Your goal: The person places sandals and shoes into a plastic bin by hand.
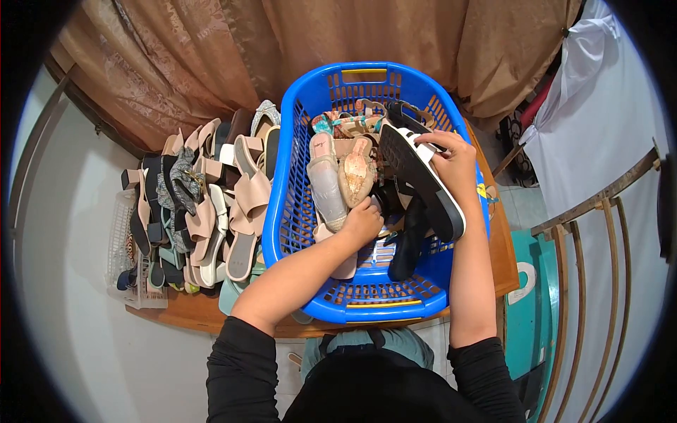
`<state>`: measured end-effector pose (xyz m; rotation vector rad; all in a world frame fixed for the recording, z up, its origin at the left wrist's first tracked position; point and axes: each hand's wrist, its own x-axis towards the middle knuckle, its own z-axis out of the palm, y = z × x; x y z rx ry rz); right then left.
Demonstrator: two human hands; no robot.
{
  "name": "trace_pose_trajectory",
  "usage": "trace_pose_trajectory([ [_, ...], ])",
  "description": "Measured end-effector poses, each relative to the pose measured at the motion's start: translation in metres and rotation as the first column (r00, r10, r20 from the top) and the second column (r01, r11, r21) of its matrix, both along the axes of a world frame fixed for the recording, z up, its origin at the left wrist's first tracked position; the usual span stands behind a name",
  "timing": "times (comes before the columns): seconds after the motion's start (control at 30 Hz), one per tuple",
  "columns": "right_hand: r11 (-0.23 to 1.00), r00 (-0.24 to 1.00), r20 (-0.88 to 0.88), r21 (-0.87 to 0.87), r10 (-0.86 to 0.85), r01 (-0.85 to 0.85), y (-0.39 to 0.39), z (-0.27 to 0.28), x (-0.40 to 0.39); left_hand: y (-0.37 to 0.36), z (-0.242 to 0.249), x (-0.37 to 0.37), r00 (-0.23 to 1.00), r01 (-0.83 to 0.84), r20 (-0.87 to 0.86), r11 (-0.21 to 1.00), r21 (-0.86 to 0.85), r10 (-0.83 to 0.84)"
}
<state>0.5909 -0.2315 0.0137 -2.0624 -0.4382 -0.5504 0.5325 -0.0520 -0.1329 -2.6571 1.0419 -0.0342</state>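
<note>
A blue plastic basket [284,204] holds several sandals and shoes. My right hand [451,162] grips a black-soled sandal with white straps [421,182], tilted over the basket's right side. Inside the basket, my left hand [362,222] has its fingers bent at the lower end of a beige fluffy sandal [356,169]; its fingertips are partly hidden, so its grasp is unclear. Just left of that lies a silvery padded sandal [326,183]. Black footwear [407,247] rests under the raised sandal, and patterned sandals [345,125] lie toward the back.
A pile of pink, black and grey sandals [204,211] covers the left part of the wooden table [501,247], beside a clear plastic crate [116,247]. Brown curtains [352,35] hang behind. To the right are a wooden railing [580,310] and white cloth [599,127].
</note>
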Motion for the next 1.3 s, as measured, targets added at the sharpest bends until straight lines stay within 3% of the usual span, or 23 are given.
trace_pose_trajectory([
  [0.13,0.999,0.999,-0.019,0.017,0.043,-0.042,-0.007,-0.005,0.006,0.011,0.021,0.014,0.997,-0.005,-0.073,0.995,-0.096,-0.002],
  [0.2,0.998,0.997,-0.029,-0.010,0.069,-0.070,-0.015,-0.004,0.010,0.011,0.038,0.021,0.987,-0.032,-0.160,0.999,-0.030,0.026],
  [0.27,0.985,0.970,-0.181,-0.024,0.165,-0.172,-0.021,-0.003,0.011,0.010,0.051,0.022,0.971,-0.052,-0.235,0.999,-0.002,0.050],
  [0.43,0.978,0.954,-0.231,-0.043,0.190,-0.205,-0.016,0.001,0.005,0.018,0.076,0.024,0.968,-0.018,-0.251,0.997,-0.072,-0.001],
  [0.6,0.986,0.979,-0.116,0.008,0.167,-0.167,-0.019,-0.004,0.011,0.043,0.106,0.011,0.957,-0.154,-0.289,0.904,-0.399,0.035],
  [0.7,0.986,0.963,-0.216,0.015,0.163,-0.164,-0.020,-0.003,0.011,0.058,0.113,0.007,0.918,-0.238,-0.395,0.823,-0.516,0.018],
  [0.77,0.971,0.895,-0.378,0.046,0.236,-0.237,-0.022,-0.007,0.013,0.059,0.109,0.008,0.897,-0.283,-0.443,0.768,-0.574,0.000],
  [0.9,0.958,0.888,-0.363,0.063,0.283,-0.280,-0.022,-0.005,0.011,0.052,0.121,0.003,0.915,-0.202,-0.393,0.733,-0.649,-0.095],
  [1.0,0.931,0.852,-0.388,0.042,0.351,-0.364,-0.025,-0.012,0.014,0.047,0.133,-0.002,0.868,-0.277,-0.472,0.642,-0.715,-0.151],
  [1.07,0.904,0.844,-0.369,-0.020,0.390,-0.427,-0.027,-0.009,0.012,0.045,0.136,-0.004,0.806,-0.402,-0.524,0.396,-0.826,-0.274],
  [1.1,0.893,0.856,-0.359,-0.116,0.371,-0.436,-0.027,-0.009,0.008,0.047,0.137,-0.004,0.805,-0.402,-0.526,0.399,-0.824,-0.275],
  [1.13,0.873,0.869,-0.347,-0.212,0.354,-0.440,-0.026,-0.009,0.006,0.052,0.138,-0.004,0.799,-0.429,-0.523,0.328,-0.842,-0.297],
  [1.17,0.866,0.849,-0.389,-0.201,0.358,-0.457,-0.025,-0.013,0.008,0.056,0.139,-0.004,0.794,-0.454,-0.517,0.255,-0.854,-0.319],
  [1.2,0.873,0.842,-0.402,-0.172,0.360,-0.456,-0.023,-0.013,0.008,0.060,0.142,-0.004,0.794,-0.453,-0.517,0.254,-0.854,-0.321],
  [1.27,0.876,0.828,-0.404,-0.117,0.389,-0.468,-0.020,-0.012,0.012,0.068,0.146,-0.004,0.756,-0.578,-0.615,0.213,-0.788,-0.224],
  [1.3,0.874,0.827,-0.404,-0.118,0.392,-0.472,-0.016,-0.010,0.010,0.074,0.146,-0.002,0.714,-0.642,-0.652,0.136,-0.755,-0.255],
])
